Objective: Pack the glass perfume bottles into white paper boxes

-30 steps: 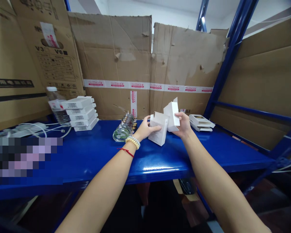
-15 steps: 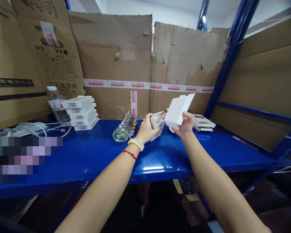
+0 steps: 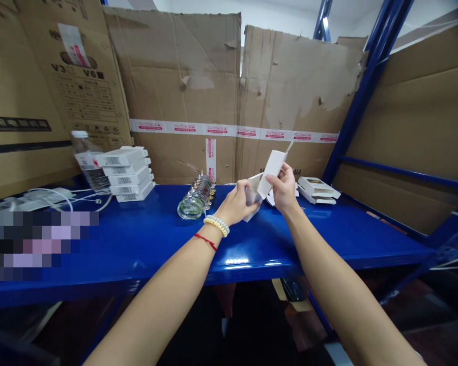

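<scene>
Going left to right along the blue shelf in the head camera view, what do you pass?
White cables → water bottle → stack of white boxes → glass bottles → left hand → white box in the right hand → flat boxes.

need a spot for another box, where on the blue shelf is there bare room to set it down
Bare blue shelf runs along the front edge, between the glass bottles and the stack of white boxes. More bare room lies right of the right hand, in front of the flat boxes. It is crowded between the left hand and right hand, and by the cables.
</scene>
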Demonstrator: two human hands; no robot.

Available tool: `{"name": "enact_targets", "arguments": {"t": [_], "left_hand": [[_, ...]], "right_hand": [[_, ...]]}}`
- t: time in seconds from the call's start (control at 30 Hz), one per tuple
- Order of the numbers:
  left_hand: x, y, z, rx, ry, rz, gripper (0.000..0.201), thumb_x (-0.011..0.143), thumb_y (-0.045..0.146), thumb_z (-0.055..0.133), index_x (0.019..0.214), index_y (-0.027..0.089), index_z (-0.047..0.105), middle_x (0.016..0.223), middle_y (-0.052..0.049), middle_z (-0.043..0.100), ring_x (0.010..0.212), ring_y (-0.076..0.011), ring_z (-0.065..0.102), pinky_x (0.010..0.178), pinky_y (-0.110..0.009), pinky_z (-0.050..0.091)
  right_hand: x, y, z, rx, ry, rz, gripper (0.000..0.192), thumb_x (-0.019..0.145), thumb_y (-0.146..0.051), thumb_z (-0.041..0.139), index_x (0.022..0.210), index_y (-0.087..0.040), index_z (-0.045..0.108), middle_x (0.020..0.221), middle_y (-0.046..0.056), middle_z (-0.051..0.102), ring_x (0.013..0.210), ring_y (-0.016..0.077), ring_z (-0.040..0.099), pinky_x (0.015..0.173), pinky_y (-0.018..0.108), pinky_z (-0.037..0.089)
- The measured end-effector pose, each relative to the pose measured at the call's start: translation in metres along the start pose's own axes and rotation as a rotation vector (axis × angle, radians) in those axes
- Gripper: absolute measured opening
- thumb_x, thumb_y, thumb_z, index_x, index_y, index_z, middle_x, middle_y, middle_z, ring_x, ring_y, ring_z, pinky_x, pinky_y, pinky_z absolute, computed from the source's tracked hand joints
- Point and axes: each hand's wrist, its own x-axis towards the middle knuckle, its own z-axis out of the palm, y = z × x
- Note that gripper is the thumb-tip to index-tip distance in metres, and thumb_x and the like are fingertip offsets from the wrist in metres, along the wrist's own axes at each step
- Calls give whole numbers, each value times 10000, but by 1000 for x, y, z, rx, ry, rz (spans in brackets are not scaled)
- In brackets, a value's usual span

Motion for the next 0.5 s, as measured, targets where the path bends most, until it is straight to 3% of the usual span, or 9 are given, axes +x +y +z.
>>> {"name": "enact_targets", "arguments": {"t": [0.2, 0.5], "left_hand": [[-1, 3, 0, -38, -20, 27, 412, 726, 333, 681, 923, 229, 334, 813, 3, 542, 706, -181, 580, 667, -300, 441], [0, 7, -1, -34, 8, 62, 371, 701, 322, 692, 822, 226, 354, 807, 2, 529, 715, -173, 544, 658, -290, 413]], "right_hand": [[-4, 3, 1, -277, -4, -151, 721, 596, -437, 762, 1183, -259, 384, 1216, 89, 511, 1151, 255, 511, 996, 422, 413], [-9, 5, 7, -405, 26, -155, 729, 623, -409, 738, 1200, -232, 330, 1234, 118, 478, 1150, 259, 502, 1004, 433, 401]]}}
